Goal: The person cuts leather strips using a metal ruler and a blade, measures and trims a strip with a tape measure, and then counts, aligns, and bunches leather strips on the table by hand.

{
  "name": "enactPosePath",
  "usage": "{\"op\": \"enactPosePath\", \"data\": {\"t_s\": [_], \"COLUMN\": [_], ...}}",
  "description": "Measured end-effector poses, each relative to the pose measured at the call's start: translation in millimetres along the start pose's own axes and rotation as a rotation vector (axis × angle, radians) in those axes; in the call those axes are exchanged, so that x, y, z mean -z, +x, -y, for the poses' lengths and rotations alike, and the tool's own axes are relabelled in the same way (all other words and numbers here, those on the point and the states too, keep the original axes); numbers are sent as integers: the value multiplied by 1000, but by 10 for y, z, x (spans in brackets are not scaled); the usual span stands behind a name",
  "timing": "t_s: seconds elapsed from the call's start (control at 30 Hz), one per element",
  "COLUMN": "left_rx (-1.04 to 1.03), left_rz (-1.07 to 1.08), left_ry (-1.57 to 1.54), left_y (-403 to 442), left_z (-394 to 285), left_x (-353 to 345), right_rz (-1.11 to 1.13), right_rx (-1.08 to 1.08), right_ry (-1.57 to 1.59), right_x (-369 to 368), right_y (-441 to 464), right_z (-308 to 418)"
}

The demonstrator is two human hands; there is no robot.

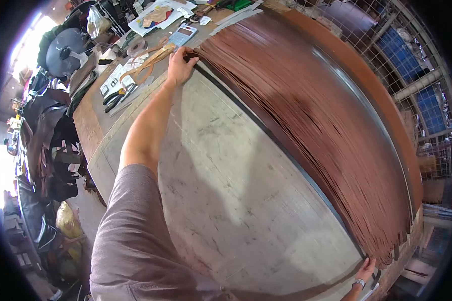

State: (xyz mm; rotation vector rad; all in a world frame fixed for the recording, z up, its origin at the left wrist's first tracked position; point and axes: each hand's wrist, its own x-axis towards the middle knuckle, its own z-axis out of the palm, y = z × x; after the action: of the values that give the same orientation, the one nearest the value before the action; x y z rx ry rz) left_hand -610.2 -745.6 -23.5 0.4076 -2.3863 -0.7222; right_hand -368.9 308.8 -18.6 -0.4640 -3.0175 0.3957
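Observation:
A wide layer of long, thin reddish-brown strips (331, 145), leather-like in look, lies side by side over the far half of the table. Along its near edge runs a long dark strip (251, 115), stretched nearly straight. At its upper left end my left hand (180, 66) is closed, thumb and fingers pinching it beside the brown strips. My right hand (365, 271), with a metal-banded watch on the wrist, is at the lower right end; its fingers are closed on the same dark strip. The grey board (226, 150) lies under my arms.
Beyond my left hand are a calculator (183, 35), papers (160, 17), a tape roll (136, 47), tan strips (148, 65) and black-handled pliers (114, 99). A wire mesh rack (402, 65) stands behind the table. Dark material hangs (42, 115) at the left.

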Motion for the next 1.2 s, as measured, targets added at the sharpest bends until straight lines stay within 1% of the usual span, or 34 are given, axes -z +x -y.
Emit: {"op": "enactPosePath", "data": {"t_s": [0.07,0.1,0.13,0.17,0.2,0.27,0.3,0.4,0.43,0.47,0.5,0.53,0.57,0.6,0.63,0.67,0.7,0.73,0.77,0.8,0.83,0.87,0.93,1.0,1.03,1.07,1.13,1.2], "left_rx": [98,107,116,126,92,16,14,-105,-126,8,-61,-145,-222,-272,-294,-299,-291,-278,-277,-270,-381,-353,-291,-551,-675,-598,-434,-531], "left_rz": [-83,-90,-95,-103,-94,-74,-52,-63,23,230,285,316,340,332,320,313,307,298,282,266,164,175,203,75,10,76,191,-289], "left_ry": [-111,-82,-52,-21,-25,-36,-21,240,171,484,464,408,355,305,277,257,267,281,316,358,490,539,638,557,512,580,719,906], "left_y": [-102,-95,-94,-107,-115,-110,-124,-112,-65,53,90,33,54,105,154,217,263,309,319,348,320,356,351,423,442,486,524,322], "left_z": [-97,-137,-174,-188,-163,-160,-163,-44,132,574,693,738,792,887,922,855,791,757,739,729,633,612,608,612,619,628,380,282], "left_x": [-16,-12,2,20,24,22,19,18,-9,-65,-12,41,-51,-133,-192,-256,-284,-249,-195,-87,-75,-84,-71,-109,-138,-163,-146,-234], "right_rz": [90,100,79,59,37,-94,-161,-256,-164,-118,9,-23,-108,-274,-500,-481,-518,-487,-479,-504,-529,-554,-557,-576,-549,-548,-552,-539], "right_rx": [-37,-91,-99,-105,-108,-92,-86,-320,-171,-13,144,-108,92,-32,-16,-228,-322,-388,-417,-364,-311,-260,-239,-213,-238,-240,-238,-257], "right_ry": [-45,-27,160,347,538,482,454,853,585,324,-367,-185,-665,-743,-608,-494,-317,-202,-177,-177,-180,-188,-191,-183,-188,-208,-233,-177], "right_x": [106,87,39,-70,-153,-215,-228,-196,-214,-223,67,91,60,-43,59,-19,-155,-204,-240,-275,-299,-301,-338,-334,-358,-361,-364,-364], "right_y": [-15,4,34,110,159,151,135,144,120,101,-69,-128,-142,-146,-228,-214,-169,-172,-161,-144,-131,-137,-137,-145,-155,-162,-162,-177], "right_z": [170,125,-43,-473,-687,-682,-695,-384,-266,-14,670,940,849,742,989,891,743,741,726,697,670,647,590,567,543,545,595,605]}}
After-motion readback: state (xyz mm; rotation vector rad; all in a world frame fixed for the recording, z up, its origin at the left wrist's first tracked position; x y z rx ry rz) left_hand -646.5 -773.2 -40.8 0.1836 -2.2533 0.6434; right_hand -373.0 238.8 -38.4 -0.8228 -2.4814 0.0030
